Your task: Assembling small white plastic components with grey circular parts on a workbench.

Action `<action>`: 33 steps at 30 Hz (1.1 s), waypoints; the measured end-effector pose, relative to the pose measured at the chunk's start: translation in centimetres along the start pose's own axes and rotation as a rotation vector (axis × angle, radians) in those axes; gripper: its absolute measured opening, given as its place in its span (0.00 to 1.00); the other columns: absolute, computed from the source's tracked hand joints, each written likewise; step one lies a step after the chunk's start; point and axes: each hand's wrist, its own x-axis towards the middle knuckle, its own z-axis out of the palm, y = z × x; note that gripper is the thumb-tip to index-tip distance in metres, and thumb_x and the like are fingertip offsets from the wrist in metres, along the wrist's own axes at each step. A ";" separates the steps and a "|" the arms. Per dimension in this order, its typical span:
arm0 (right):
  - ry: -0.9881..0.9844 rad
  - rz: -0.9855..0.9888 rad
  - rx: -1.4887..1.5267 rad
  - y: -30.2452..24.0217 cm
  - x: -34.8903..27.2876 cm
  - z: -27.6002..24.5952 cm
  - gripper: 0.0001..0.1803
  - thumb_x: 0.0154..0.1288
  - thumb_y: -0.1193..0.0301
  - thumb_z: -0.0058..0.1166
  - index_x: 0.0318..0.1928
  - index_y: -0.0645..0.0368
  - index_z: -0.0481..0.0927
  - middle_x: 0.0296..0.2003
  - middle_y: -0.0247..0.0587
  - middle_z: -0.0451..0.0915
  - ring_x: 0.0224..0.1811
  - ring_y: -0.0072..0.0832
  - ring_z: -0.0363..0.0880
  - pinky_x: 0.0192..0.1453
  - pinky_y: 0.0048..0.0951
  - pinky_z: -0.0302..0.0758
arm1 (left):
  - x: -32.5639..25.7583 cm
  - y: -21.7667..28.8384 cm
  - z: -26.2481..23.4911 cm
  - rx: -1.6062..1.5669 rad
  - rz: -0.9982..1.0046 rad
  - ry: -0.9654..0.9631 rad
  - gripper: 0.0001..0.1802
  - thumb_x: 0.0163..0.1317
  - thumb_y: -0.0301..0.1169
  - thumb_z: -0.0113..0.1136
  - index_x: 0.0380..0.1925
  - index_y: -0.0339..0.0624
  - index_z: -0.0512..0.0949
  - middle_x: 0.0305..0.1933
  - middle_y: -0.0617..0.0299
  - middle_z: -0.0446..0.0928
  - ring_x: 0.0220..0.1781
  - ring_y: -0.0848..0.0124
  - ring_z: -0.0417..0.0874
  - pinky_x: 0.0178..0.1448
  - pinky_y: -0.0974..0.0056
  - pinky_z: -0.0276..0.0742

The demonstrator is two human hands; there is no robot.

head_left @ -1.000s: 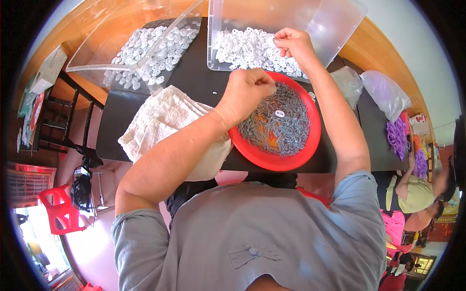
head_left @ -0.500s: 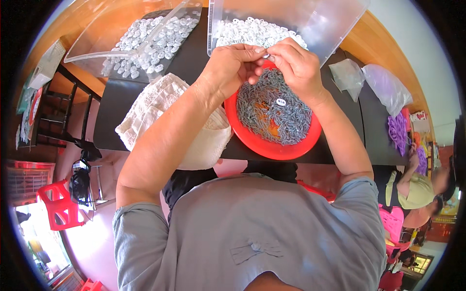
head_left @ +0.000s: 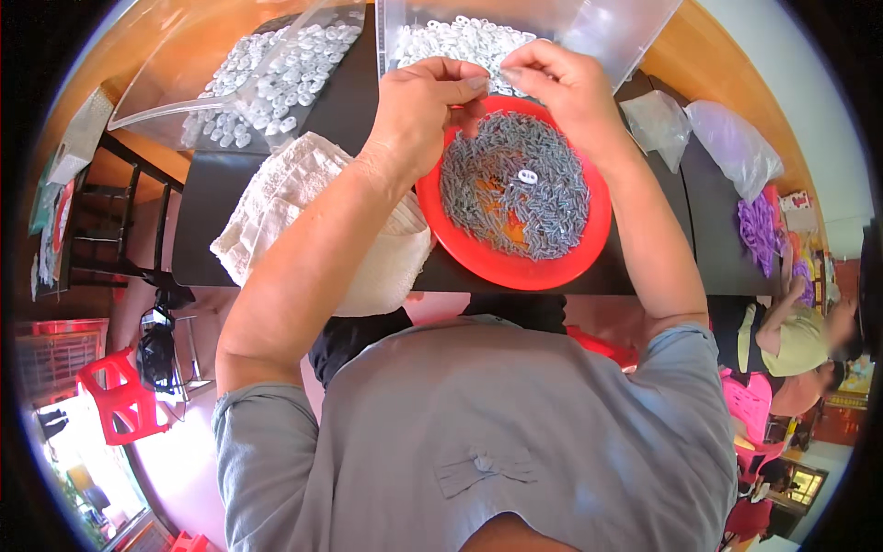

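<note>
Over the far rim of a red basin [head_left: 596,247], both my hands are raised with their fingertips a small gap apart. My left hand [head_left: 428,101] is closed in a pinch of thumb and forefinger; anything between them is too small to make out. The fingers of my right hand [head_left: 566,87] are also pinched together, and their contents cannot be told. Many small grey screws [head_left: 478,202] fill the basin, with its orange bottom showing in places. One small white oval piece [head_left: 527,177] with two dark spots rests on the screws.
Behind my hands stands a clear plastic bin [head_left: 635,41] holding white oval pieces [head_left: 460,41]. Another clear container [head_left: 138,118] at far left holds similar pieces. A cream cloth [head_left: 276,207] lies by my left forearm. Plastic bags [head_left: 731,147] lie right; a person [head_left: 796,336] sits beyond.
My hands have moved apart and slightly farther away; the small white piece seen between my fingertips no longer shows there. The whole view has shifted a little.
</note>
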 end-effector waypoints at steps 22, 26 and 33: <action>0.042 0.447 0.432 -3.5 -3.3 1.7 0.04 0.65 0.74 0.56 0.33 0.60 0.79 0.26 0.34 0.80 0.25 0.18 0.74 0.30 0.18 0.68 | -1.1 -0.3 1.3 0.199 -0.106 0.067 0.10 0.64 0.30 0.51 0.31 0.34 0.78 0.27 0.58 0.79 0.26 0.69 0.78 0.30 0.66 0.72; -0.068 0.164 0.006 -1.3 -4.9 0.4 0.05 0.64 0.74 0.57 0.37 0.63 0.79 0.25 0.29 0.77 0.32 0.14 0.74 0.35 0.21 0.70 | -1.2 -0.4 0.8 0.136 -0.035 0.005 0.08 0.61 0.26 0.56 0.24 0.33 0.78 0.22 0.59 0.76 0.18 0.73 0.74 0.21 0.70 0.67; -0.179 -0.158 -0.428 -0.8 -6.2 0.4 0.07 0.57 0.75 0.58 0.37 0.59 0.79 0.30 0.38 0.77 0.31 0.31 0.78 0.36 0.31 0.73 | -0.2 -0.5 0.1 0.418 -0.021 -0.013 0.10 0.58 0.28 0.58 0.21 0.34 0.79 0.17 0.59 0.75 0.13 0.72 0.72 0.17 0.69 0.66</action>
